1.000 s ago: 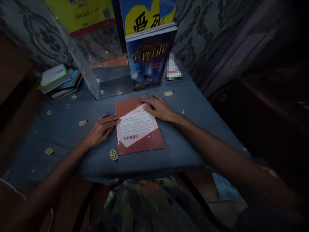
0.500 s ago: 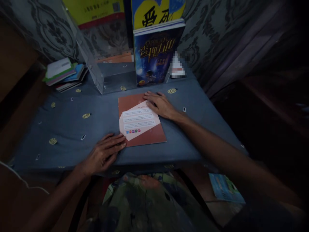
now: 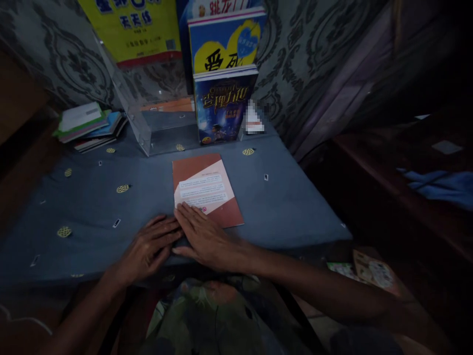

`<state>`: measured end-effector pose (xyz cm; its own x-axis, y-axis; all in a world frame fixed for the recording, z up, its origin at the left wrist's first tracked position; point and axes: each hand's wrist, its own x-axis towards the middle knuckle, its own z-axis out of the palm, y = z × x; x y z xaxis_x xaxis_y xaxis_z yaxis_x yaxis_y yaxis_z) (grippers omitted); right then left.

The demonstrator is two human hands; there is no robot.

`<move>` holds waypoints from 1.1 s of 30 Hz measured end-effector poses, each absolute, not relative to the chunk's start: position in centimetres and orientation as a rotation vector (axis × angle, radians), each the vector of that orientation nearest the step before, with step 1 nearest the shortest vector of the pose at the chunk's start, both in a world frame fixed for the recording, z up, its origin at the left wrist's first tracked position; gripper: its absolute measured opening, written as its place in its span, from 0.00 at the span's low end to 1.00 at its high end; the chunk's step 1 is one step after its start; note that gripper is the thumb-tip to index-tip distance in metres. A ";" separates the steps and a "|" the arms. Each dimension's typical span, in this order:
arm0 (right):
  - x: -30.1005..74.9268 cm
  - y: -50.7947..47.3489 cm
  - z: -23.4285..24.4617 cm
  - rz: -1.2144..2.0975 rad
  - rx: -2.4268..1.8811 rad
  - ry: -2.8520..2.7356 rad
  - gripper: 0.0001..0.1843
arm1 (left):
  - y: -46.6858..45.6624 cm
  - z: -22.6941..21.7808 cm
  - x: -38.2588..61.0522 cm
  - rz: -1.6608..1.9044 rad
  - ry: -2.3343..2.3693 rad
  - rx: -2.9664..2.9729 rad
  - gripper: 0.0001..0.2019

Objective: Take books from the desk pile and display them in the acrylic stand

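Note:
A thin reddish-brown book [image 3: 199,185] with a pale printed panel lies flat near the front of the table. My right hand [image 3: 205,236] rests over its near left corner, fingers stretched out across the cover. Beside that same corner, my left hand [image 3: 153,246] lies on the cloth with its fingers extended, the tips meeting the right hand. Neither hand grasps anything. The book's near left corner is hidden under the right hand.
Behind the book, a clear acrylic stand [image 3: 142,130] holds upright books, including a dark blue one [image 3: 223,106]. A stack of booklets [image 3: 88,123] sits at the back left. A patterned blue cloth [image 3: 284,212] covers the table. Blue fabric [image 3: 439,185] lies off to the right.
My right hand has moved from the book's far right edge to its near left corner, next to my left hand. The camera view has tilted up and shifted right.

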<state>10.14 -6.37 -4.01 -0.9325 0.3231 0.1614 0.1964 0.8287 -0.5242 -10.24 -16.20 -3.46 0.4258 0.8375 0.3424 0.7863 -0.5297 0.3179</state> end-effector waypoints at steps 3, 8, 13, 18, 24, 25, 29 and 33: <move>12.7 -5.2 -4.7 0.677 -0.475 -2.755 0.45 | -16.1 -3.3 -10.2 0.682 1.457 2.534 0.23; 16.9 -3.6 -6.0 0.521 -0.606 -2.721 0.45 | -16.2 -3.1 -10.2 0.680 1.440 2.523 0.24; 18.5 -3.0 -6.3 0.446 -0.596 -2.708 0.43 | -15.7 -3.0 -10.3 0.685 1.469 2.518 0.23; 18.4 -2.9 -6.2 0.423 -0.604 -2.693 0.43 | -13.1 -3.2 -10.6 0.448 1.593 2.626 0.28; 20.1 -4.2 -5.5 0.423 -0.575 -2.717 0.50 | -13.1 -3.3 -10.5 0.185 1.521 2.686 0.41; 20.7 -4.7 -5.5 0.419 -0.564 -2.725 0.52 | -13.7 -3.3 -10.3 0.174 1.484 2.695 0.46; 23.4 -7.1 -6.0 0.371 -0.509 -2.743 0.44 | -16.9 -3.5 -8.7 0.120 1.434 2.712 0.58; 25.7 -8.4 -5.8 0.428 -0.450 -2.743 0.32 | -18.7 -4.0 -7.0 0.202 1.445 2.830 0.43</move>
<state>25.66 -8.36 -5.79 -0.8965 0.3529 0.2680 0.2545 0.9051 -0.3405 -7.04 -18.69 -4.01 0.5800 0.8039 0.1318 0.8092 -0.5872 0.0199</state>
